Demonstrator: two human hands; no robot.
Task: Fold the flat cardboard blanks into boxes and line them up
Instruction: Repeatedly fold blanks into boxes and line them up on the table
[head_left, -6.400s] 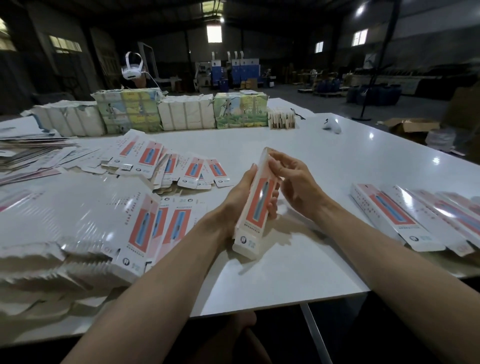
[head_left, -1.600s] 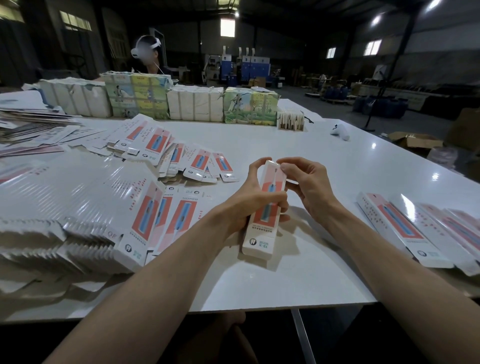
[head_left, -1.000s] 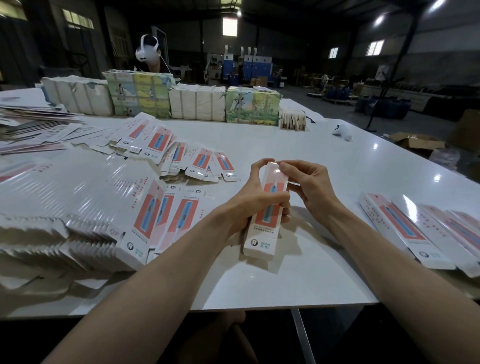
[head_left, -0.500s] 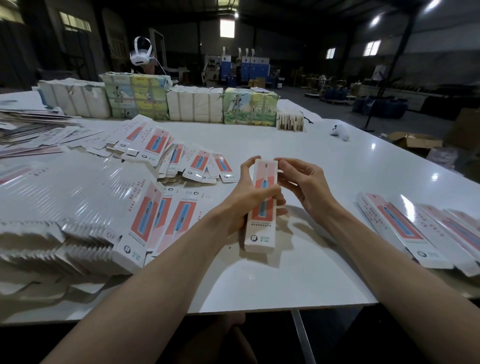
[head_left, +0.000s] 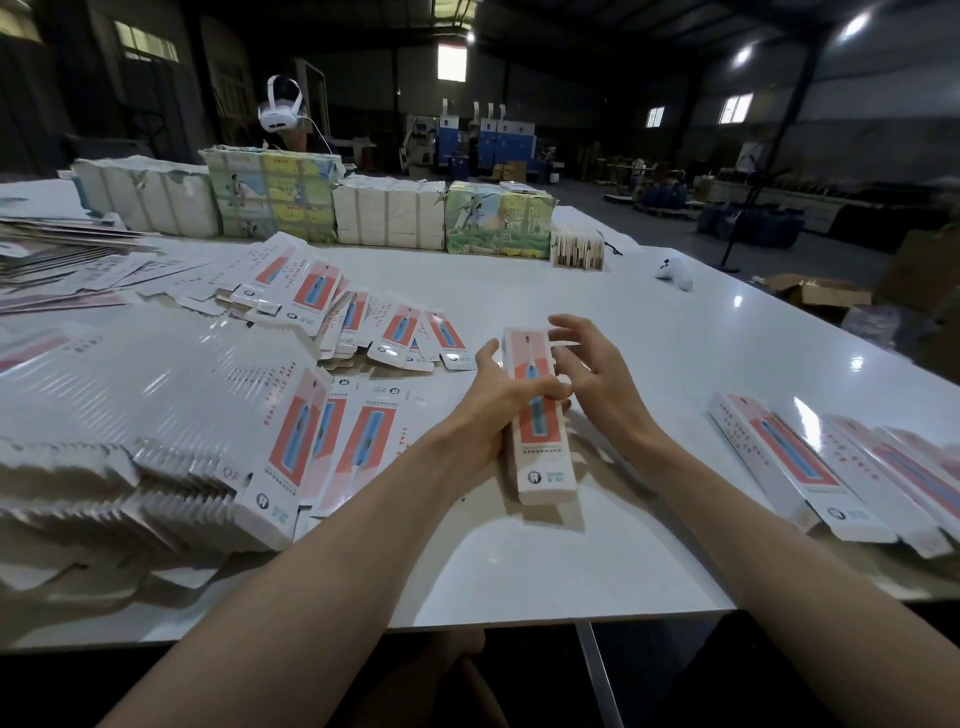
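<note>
Long, narrow white cardboard box (head_left: 540, 457) w/ red panel and blue toothbrush print, centre of view: held lengthwise and tilted, far end raised, near end low over the white tabletop (head_left: 519, 566); contact w/ the top cannot be told. L hand (head_left: 488, 415) grips it from the left, thumb up beside the left edge, fingers curled across the printed face at approx. mid-length. R hand (head_left: 597, 379) sits just beside the box's right edge near the upper end, fingers loosely spread, holding nothing. Left of box: fanned stack of flat printed blanks (head_left: 291, 431); beyond it, loose pile of same blanks (head_left: 363, 322). Right of box: row of folded boxes (head_left: 779, 457) lying side by side near table edge. Far side: wrapped paper bundles (head_left: 389, 213).
</note>
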